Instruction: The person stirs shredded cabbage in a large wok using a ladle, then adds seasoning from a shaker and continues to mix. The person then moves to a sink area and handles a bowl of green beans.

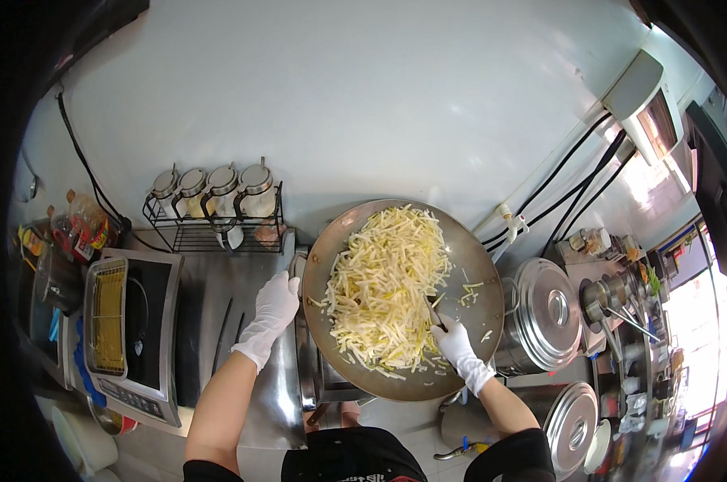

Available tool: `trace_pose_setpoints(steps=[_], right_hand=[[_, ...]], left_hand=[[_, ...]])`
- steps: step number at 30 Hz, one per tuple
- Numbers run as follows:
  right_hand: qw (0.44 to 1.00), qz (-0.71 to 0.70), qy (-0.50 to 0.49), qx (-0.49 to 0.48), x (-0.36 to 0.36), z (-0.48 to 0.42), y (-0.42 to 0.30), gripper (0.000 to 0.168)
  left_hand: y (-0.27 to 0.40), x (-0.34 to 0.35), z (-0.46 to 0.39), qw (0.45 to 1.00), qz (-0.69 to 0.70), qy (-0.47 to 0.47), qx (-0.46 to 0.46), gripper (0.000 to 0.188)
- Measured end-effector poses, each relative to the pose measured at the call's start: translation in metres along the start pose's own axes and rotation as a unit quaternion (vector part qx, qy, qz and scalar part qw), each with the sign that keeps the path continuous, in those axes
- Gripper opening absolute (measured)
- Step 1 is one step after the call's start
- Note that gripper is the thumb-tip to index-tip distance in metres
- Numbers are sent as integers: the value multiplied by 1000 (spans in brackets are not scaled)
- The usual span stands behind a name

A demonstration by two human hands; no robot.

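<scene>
A wide metal wok (484, 271) stands in front of me, heaped with pale yellow, thin-cut vegetable strips (387, 283). My right hand (457, 349), in a white glove, is closed around the dark handle of a utensil at the heap's lower right; the utensil's far end is buried in the strips. My left hand (273, 310), also gloved in white, is at the wok's left side, near its handle (300, 265). Its fingers are curled, and whether they touch the handle or rim cannot be told.
Lidded seasoning jars (223, 181) stand in a black wire rack (188, 238) at the back left. An induction cooker (152, 325) bears a wire-racked tray (107, 319). Right of the wok are a lidded stockpot (550, 313) and a wall tap (514, 226); another lidded pot (571, 425) stands lower.
</scene>
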State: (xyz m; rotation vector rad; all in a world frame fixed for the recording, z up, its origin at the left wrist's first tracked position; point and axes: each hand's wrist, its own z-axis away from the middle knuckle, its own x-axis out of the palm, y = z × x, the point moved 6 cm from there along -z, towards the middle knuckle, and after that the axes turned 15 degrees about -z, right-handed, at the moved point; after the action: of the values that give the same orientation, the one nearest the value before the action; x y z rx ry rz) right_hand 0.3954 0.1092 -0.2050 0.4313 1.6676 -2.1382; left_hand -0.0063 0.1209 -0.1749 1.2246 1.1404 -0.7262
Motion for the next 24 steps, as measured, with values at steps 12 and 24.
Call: trace_pose_setpoints(steps=[12,24], right_hand=[[669,-659,-188,288,-72,126,-46,48],[870,222,-275,343,-139,111,-178,22]], left_hand=[[-11,19,-10,1000,17,-7,2,40],[2,4,-4,1000,6,-18,6,33]])
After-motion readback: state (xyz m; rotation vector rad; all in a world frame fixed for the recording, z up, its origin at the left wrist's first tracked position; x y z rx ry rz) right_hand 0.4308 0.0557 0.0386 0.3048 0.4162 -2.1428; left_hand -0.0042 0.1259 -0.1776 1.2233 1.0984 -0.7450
